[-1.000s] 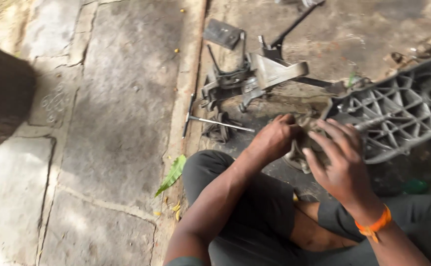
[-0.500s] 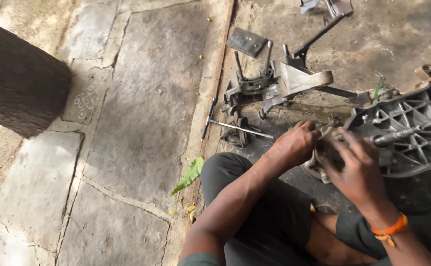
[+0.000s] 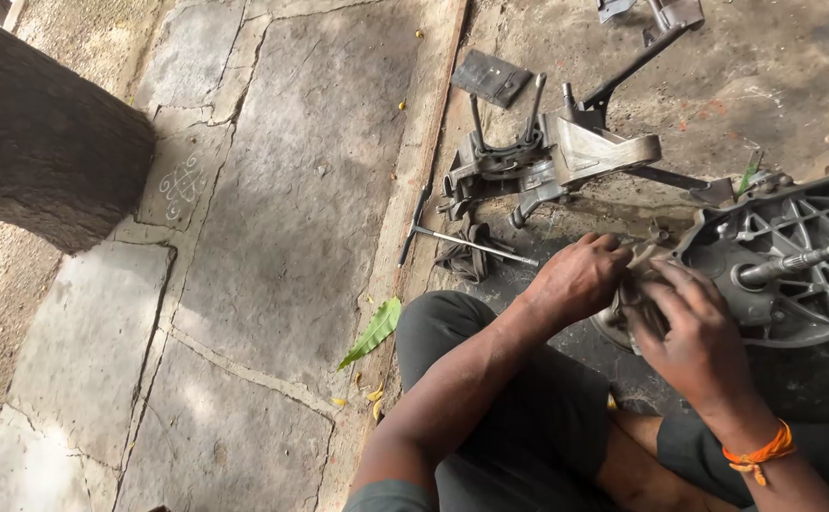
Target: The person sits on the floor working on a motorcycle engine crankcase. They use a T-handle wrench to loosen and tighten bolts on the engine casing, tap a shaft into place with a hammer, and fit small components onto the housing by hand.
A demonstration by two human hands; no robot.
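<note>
Grey cast-metal housing (image 3: 793,256) lies on the floor at 3 o'clock. Left hand (image 3: 580,280) and right hand (image 3: 694,332) both clasp a small greasy part (image 3: 634,294) against its rim; fitting step, needs careful alignment.

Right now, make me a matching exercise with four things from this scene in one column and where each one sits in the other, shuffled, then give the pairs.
Things:
1. green leaf
2. tree trunk
3. orange wristband
4. ribbed metal casing

Places:
A. on the right wrist
B. far left, at the edge of the stone paving
C. on the ground just left of the bent knee
D. on the right, under both hands

Pairs: 1-C, 2-B, 3-A, 4-D
</note>
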